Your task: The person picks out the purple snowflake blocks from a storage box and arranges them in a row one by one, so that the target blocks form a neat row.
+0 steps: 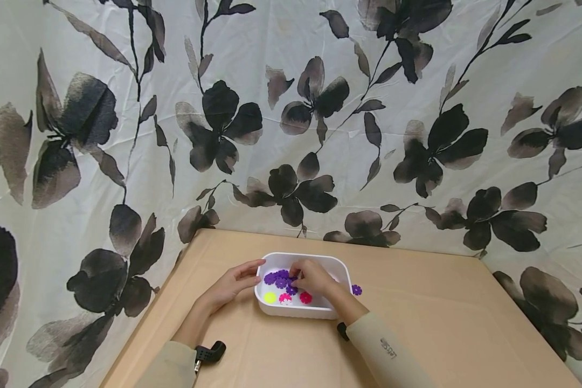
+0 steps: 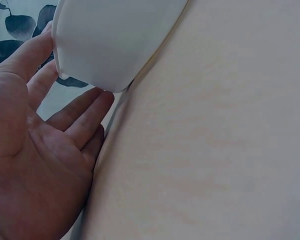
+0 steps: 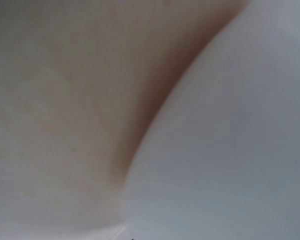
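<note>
A white plastic basin [image 1: 267, 311] stands on the table. Purple notched discs [image 1: 270, 278] lie in a cluster inside it, with a yellow disc [image 1: 269, 297], a pink disc [image 1: 285, 297] and a red-pink disc [image 1: 306, 297] along the near side. My left hand [image 1: 230, 284] rests at the basin's left end, fingers extended; in the left wrist view its fingertips [image 2: 106, 98] meet the rim and underside. My right hand [image 1: 312, 277] reaches into the basin, its thumb and curled fingers pinching at a purple disc. The right wrist view shows only a blurred basin wall [image 3: 230, 140].
A single purple disc [image 1: 356, 290] lies outside the basin, by its right end. The tan table [image 1: 456, 323] ends at the back against a floral cloth [image 1: 368, 178]. Dark wrist-worn devices [image 1: 211, 353] sit at both wrists.
</note>
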A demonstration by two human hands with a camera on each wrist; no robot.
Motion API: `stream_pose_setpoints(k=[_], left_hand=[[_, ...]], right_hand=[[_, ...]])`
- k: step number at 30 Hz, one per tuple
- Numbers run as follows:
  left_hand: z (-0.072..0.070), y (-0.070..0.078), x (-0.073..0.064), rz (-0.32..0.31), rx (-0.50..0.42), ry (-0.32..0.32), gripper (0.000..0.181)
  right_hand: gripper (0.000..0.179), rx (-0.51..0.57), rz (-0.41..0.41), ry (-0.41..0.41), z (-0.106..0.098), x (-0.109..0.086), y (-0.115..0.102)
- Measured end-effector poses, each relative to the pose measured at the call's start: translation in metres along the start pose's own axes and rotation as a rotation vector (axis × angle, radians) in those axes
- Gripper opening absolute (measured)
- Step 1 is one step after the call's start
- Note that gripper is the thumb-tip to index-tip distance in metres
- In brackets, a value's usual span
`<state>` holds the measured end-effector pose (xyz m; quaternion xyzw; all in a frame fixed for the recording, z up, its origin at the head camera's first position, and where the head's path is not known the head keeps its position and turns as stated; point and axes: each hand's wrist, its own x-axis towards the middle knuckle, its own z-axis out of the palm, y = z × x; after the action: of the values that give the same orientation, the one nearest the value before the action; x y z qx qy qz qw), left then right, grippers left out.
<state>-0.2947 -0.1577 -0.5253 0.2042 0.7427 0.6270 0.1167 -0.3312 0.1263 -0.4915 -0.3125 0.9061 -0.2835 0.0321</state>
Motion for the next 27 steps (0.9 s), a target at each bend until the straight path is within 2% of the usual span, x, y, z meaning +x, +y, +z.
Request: stream_pose_setpoints(k=[8, 21, 27], left_hand=[[0.0014, 0.0005, -0.0004, 0.003, -0.001, 0.0, 0.06], [0.0015, 0.0038, -0.0032, 0.004, 0.011, 0.007, 0.06], [0.0019, 0.0033, -0.0038, -0.004, 0.009, 0.008, 0.06]], right_hand=[[0.014, 0.057, 0.033, 0.013, -0.0004, -0.0011, -0.0003], [0.014, 0.165, 0.016, 0.004, 0.0013, -0.0004, 0.002], [0.014, 0.187, 0.038, -0.018, -0.0027, -0.004, 0.002]])
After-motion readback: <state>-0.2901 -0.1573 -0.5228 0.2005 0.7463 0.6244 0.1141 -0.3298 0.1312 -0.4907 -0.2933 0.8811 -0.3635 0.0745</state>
